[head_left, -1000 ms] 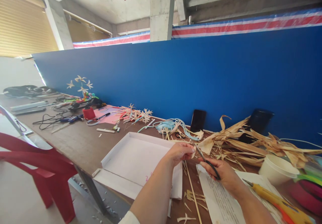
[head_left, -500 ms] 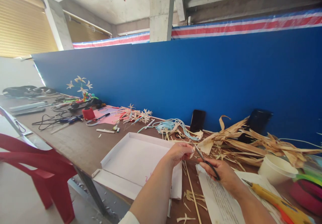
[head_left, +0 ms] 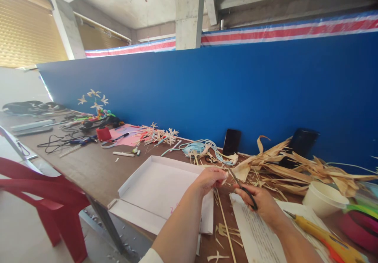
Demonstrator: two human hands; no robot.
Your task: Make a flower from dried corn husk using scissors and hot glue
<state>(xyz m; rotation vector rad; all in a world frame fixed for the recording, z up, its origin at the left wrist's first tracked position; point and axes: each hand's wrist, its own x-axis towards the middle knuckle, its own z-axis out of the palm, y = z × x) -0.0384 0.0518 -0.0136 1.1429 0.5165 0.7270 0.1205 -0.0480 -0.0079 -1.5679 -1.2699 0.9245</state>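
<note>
My left hand (head_left: 209, 179) is closed in a pinch on a small pale piece of dried husk (head_left: 225, 180), over the right edge of a white box lid (head_left: 153, 188). To its right, my right hand (head_left: 264, 206) is wrapped round the black handles of a pair of scissors (head_left: 236, 178). The blades point up and left, just beside the husk piece and slightly apart from it. Most of the piece is hidden by my fingers. Below the hands lie husk scraps (head_left: 217, 256), a thin stick (head_left: 226, 225) and a printed sheet (head_left: 251, 231).
Dried corn husks (head_left: 265, 164) are heaped at the back right, by two dark phones (head_left: 232, 141). A white cup (head_left: 325, 200) and a yellow glue gun (head_left: 319, 231) lie to the right. Husk flowers (head_left: 169, 136) lie by the blue partition (head_left: 206, 89). A red chair (head_left: 59, 208) stands left.
The scissors and my right hand have shifted slightly, the blades moving a little right of the husk piece. My left hand keeps its place, still pinching the piece.
</note>
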